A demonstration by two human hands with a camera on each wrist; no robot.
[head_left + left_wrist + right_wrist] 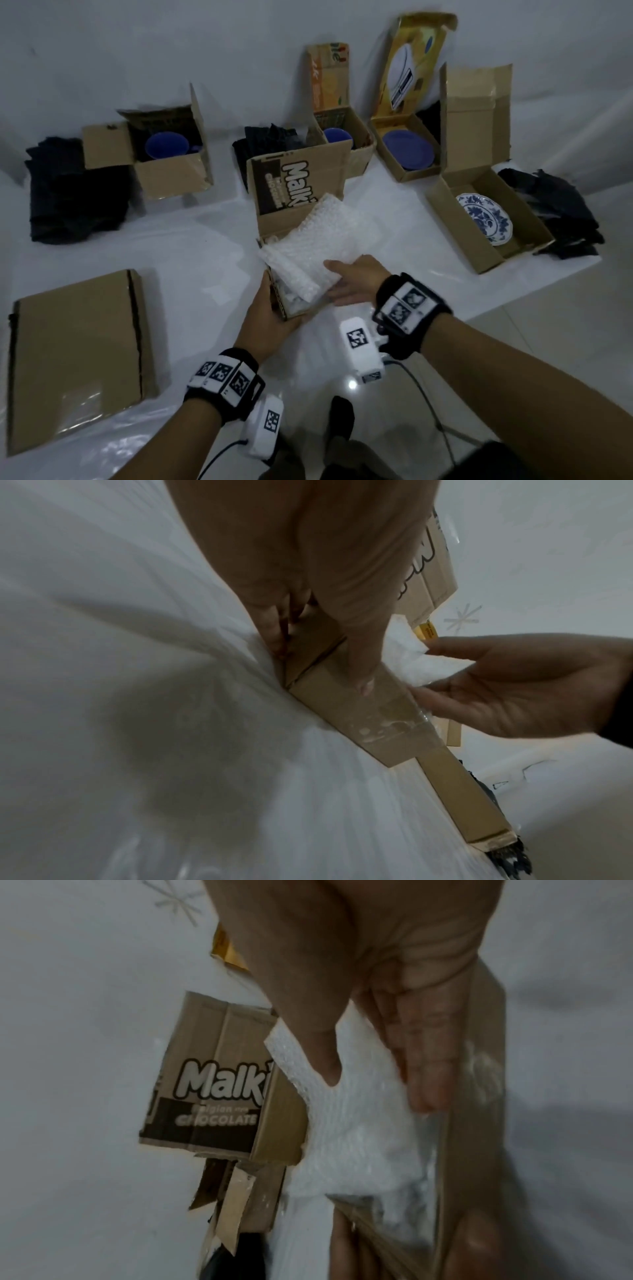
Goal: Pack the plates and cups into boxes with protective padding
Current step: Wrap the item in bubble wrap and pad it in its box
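A white surface (191, 246), covered in clear plastic sheet, carries everything. At its near left lies a closed flat box (77, 356). In the middle stands the Malkist box (301, 195), lid up, with bubble wrap sticking out of it. Along the back from left: a dark cloth pile (72, 192), touching an open box with a blue cup (171, 161); a second dark cloth heap (263, 140); an orange-lidded box (346, 137) just behind the Malkist box; a yellow-lidded box with a blue plate (406, 147). At the right sits a box with a blue-patterned plate (486, 219), with dark cloth (561, 212) beside it at the edge
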